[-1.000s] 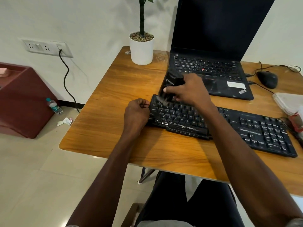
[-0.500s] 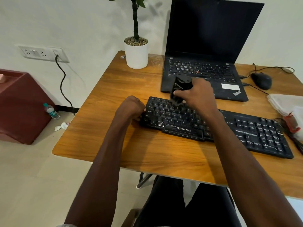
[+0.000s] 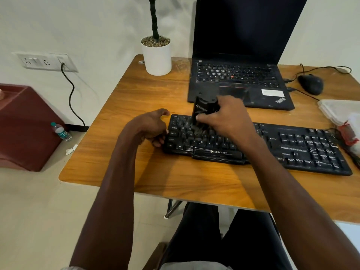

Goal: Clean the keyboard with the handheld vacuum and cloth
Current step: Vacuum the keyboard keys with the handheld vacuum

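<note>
Far left: maroon box [image 3: 25, 121] on the floor, small plastic water bottle [image 3: 61, 131] lying at its base, crumpled white scrap [image 3: 71, 149] nearby. On the wall above: white socket strip [image 3: 44, 62] with a black cable [image 3: 71, 94] hanging down to the floor.

Left of centre: wooden counter [image 3: 136, 98]; white pot with a slim green stem [image 3: 157, 55] at its far left corner.

Left hand [image 3: 151, 126] at the left end of the keyboard [image 3: 292, 149], thumb raised near the far corner, fingers [image 3: 158, 141] curled loosely against the keyboard's left edge and touching it; whether actually pinching the edge cannot be told.

Centre: black Zebronics keyboard lying slightly askew across the counter, near edge facing the person, just in front of the laptop [image 3: 241, 55].

Right hand [image 3: 227, 118] above the keyboard's left key block, fingers [image 3: 201, 117] clenched around the black handheld vacuum [image 3: 203, 110]; vacuum upright and tilted slightly, lower end blurred and down among the upper letter rows, top end overlapping the laptop's front edge in view.

Behind: open black ThinkPad laptop, screen dark.

Right: black wired mouse [image 3: 310, 84] beside the laptop, cable looping along the counter's far edge. Far right: folded white cloth [image 3: 339, 111] at the counter's edge, well apart from both hands; below it, a red and white object [image 3: 348, 133], too cropped to identify.
</note>
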